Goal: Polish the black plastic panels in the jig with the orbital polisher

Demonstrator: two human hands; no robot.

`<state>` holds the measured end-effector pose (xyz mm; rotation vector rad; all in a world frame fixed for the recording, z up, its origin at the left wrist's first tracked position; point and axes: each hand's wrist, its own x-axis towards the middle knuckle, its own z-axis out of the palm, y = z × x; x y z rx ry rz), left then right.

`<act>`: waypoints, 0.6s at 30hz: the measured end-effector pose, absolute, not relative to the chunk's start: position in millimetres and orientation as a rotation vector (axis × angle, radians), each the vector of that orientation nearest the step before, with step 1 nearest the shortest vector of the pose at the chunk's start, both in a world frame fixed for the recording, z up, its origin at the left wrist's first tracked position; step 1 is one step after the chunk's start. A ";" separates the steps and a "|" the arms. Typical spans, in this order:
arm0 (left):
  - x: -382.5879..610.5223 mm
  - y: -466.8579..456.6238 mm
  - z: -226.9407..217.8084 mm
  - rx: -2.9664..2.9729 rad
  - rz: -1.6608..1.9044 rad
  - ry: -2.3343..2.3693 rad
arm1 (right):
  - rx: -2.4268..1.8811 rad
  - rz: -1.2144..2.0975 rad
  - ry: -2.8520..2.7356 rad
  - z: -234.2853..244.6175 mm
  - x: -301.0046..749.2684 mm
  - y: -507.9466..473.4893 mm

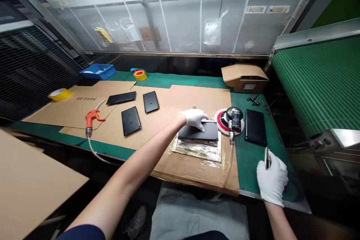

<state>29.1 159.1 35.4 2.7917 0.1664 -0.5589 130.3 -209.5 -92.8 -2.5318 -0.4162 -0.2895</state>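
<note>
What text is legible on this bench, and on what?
Nothing can be read; every marking is too small or blurred:
White labels on the clear plastic curtain: too blurred.
Printed marks on the cardboard sheet: too blurred.
White label on the cardboard box: too small.
Markings on the black orbital sander: too small.

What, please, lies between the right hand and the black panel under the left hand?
The clear air hose of the orbital polisher runs down between the right hand and the black panel; the polisher itself sits beside the panel's right end. The left hand rests directly on the panel.
</note>
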 end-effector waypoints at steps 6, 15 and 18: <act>-17.6 132.7 3.3 2.831 -0.223 0.036 | -2.585 -0.237 -0.469 -94.6 133.4 -208.6; -23.7 129.7 -26.2 2.907 0.140 -0.140 | -2.561 -0.412 -0.486 -65.4 122.1 -196.4; -25.8 124.3 -27.6 2.913 0.179 -0.104 | -2.381 -0.399 -0.697 -25.8 131.1 -147.9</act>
